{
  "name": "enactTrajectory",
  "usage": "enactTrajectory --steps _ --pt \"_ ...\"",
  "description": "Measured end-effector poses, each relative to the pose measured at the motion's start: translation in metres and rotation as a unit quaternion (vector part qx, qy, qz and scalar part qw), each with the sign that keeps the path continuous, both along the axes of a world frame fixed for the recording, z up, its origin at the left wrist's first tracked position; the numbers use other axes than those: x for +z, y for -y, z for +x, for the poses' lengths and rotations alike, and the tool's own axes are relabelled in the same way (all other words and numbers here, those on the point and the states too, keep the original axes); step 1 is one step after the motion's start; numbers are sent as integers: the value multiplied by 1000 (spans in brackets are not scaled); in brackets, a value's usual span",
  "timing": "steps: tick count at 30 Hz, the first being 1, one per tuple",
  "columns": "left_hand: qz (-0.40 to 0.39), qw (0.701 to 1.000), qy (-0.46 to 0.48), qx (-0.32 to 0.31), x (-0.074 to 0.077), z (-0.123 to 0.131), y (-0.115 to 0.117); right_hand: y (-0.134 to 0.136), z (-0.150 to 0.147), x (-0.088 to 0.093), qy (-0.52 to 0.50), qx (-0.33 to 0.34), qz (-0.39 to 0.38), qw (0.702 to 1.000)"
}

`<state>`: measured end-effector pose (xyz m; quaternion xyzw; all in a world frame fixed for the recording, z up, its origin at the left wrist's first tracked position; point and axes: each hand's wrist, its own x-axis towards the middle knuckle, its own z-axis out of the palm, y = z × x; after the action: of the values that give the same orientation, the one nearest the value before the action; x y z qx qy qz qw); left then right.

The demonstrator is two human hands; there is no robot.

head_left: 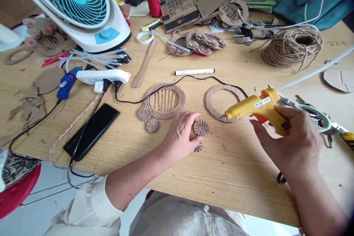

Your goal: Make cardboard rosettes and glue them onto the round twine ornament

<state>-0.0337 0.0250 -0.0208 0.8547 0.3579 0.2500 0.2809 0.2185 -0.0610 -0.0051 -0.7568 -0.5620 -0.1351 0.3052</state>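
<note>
Between the thumb and fingers of my left hand (181, 134) is a small pleated cardboard rosette (201, 128). Another rosette (198, 147) lies just below it, partly covered by my thumb. My right hand (293, 140) grips a yellow hot glue gun (254, 107), its nozzle pointing left and a clear glue stick (315, 69) sticking out of its back. Beyond the nozzle rests a flat cardboard ring (209, 99). Left of it lies a twine-wrapped ring (181, 105) with strands across its opening, and two rosettes (144, 113) sit at its lower left edge.
A black cord runs from the power strip (102, 76) across the table behind the rings. A phone (91, 132), blue glue gun (68, 83) and fan (80, 7) stand or lie left. A white marker (194, 72), twine ball (293, 46) and scissors (315, 116) lie behind and right.
</note>
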Motion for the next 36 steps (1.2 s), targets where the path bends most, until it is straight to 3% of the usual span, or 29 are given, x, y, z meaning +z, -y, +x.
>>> enactTrajectory --steps 5,12,24,36 --pt "-16 999 8 -45 3 -3 -1 -1 2 -4 7 8 -10 1000" --pt "2 1000 13 -14 -1 0 -2 -2 8 -13 1 16 -39 999" --pt "54 994 92 -35 7 -9 -3 -16 12 -31 -3 87 -109 990" --pt "48 992 105 -43 15 -13 1 -15 14 -30 8 96 -105 990"
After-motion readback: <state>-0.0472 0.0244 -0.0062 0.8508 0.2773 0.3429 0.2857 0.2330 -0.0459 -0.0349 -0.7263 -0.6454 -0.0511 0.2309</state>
